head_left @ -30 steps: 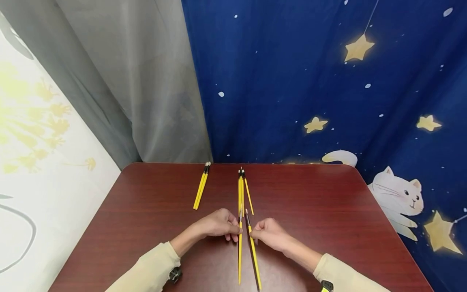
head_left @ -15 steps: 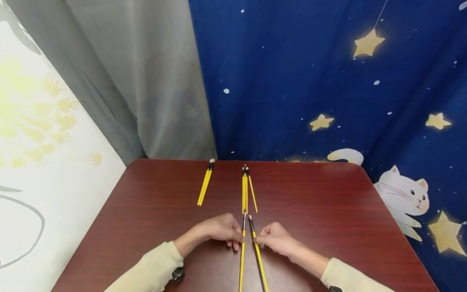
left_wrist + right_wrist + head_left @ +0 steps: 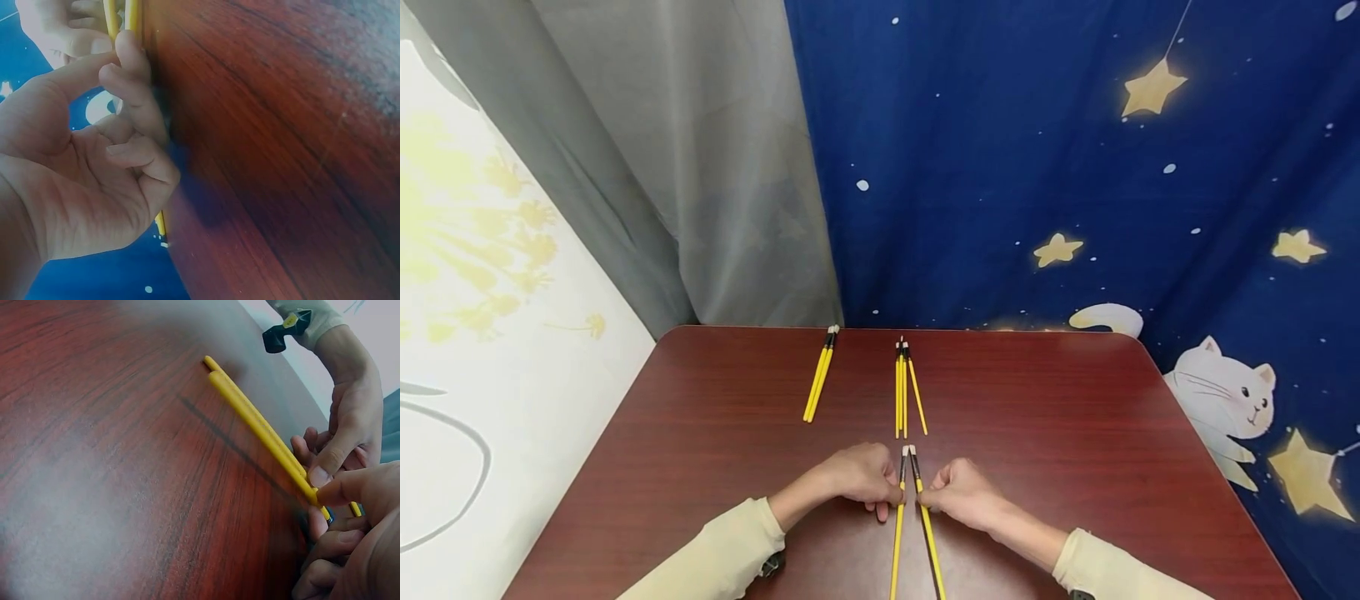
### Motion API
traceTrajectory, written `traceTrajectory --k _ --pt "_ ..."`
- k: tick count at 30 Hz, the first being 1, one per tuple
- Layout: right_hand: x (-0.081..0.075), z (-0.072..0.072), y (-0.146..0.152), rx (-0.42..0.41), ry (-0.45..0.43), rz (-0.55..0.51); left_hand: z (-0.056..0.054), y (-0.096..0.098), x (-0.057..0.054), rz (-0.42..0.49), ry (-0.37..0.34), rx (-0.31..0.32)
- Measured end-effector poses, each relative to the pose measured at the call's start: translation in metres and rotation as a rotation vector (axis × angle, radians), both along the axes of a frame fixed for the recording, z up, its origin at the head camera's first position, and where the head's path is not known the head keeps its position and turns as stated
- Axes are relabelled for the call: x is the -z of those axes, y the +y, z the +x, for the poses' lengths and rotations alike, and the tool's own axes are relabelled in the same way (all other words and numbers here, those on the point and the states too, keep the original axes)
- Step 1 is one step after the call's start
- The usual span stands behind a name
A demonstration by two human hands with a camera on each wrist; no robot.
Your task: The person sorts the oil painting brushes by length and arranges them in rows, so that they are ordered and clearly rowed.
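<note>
Near the front of the table, my left hand (image 3: 867, 477) pinches a yellow-handled paintbrush (image 3: 897, 542) between thumb and finger. A second such paintbrush (image 3: 930, 542) is pinched by my right hand (image 3: 962, 493) close to its dark ferrule. Both pale bristle tips point away from me and meet at the top, while the handles spread apart toward me in a narrow V. The right wrist view shows the two yellow handles (image 3: 250, 422) running side by side above their shadow. In the left wrist view, the left hand's (image 3: 94, 169) lower fingers curl loosely.
Beyond my hands, several yellow paintbrushes (image 3: 901, 392) lie close together on the dark red table (image 3: 1037, 400), one slanting out to the right. Two more paintbrushes (image 3: 820, 375) lie further left near the back edge. A grey curtain (image 3: 745, 208) and a blue starry curtain (image 3: 962, 167) hang behind.
Both hands have drawn the held paintbrushes toward me, away from the brushes lying behind. Their bristle tips have come together. The head view has shifted a little.
</note>
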State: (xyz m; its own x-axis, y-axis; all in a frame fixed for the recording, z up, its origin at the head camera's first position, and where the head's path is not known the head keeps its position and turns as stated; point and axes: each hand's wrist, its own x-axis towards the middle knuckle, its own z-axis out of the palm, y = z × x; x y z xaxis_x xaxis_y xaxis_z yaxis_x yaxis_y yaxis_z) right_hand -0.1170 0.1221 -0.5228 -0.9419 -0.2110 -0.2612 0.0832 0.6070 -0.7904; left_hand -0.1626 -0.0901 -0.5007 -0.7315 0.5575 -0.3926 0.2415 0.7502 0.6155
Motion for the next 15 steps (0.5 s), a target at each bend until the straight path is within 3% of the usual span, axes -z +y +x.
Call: traceTrajectory --k 6,15 --pt "0.0000 -0.0014 -0.0015 -0.028 0.080 0.093 0.0011 0.0015 0.0011 -0.036 0.045 0.006" --pt "0.0027 0.0003 -0.0026 -0.040 0.127 0.117 0.0056 0.0034 0.0027 -0.061 0.084 -0.017"
